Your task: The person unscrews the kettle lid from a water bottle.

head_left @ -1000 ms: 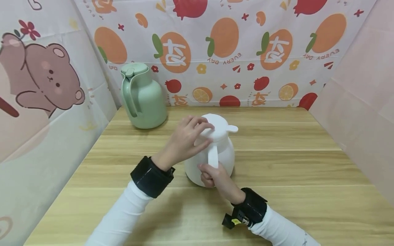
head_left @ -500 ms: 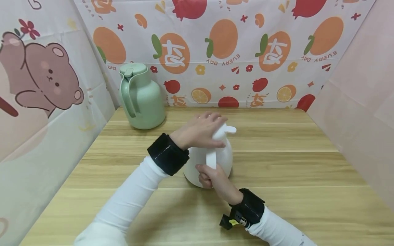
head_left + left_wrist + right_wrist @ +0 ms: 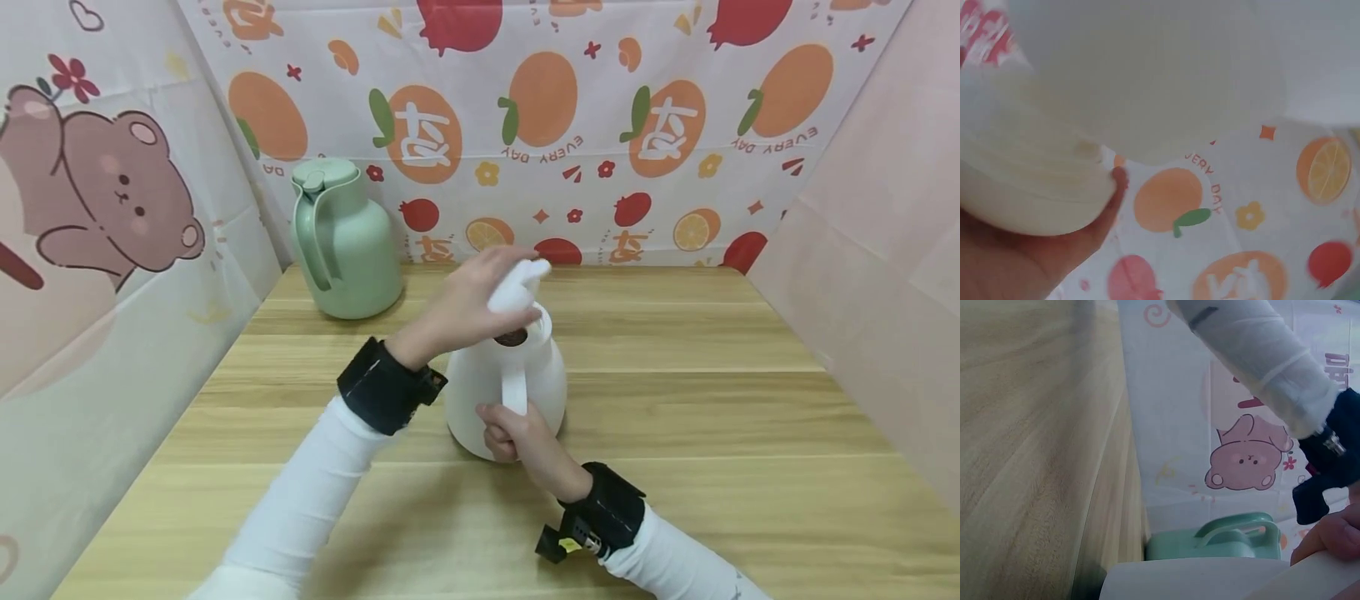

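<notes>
Two jugs stand on your table (image 3: 712,417). Leftmost, the green jug (image 3: 360,258) sits untouched near the back. Next, your left hand (image 3: 467,304) grips the white lid (image 3: 512,289), which has just come up from the white jug (image 3: 543,383) mid-table, baring part of its mouth, so the inside now looks reachable. Rightmost, your right hand (image 3: 521,433) holds that jug's handle (image 3: 514,390), which seems to steady it.

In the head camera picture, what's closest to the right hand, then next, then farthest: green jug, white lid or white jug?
1. White jug: right in the right hand's grip.
2. White lid: up at the white jug's top, in the left hand.
3. Green jug: farther back, off to the left.
</notes>
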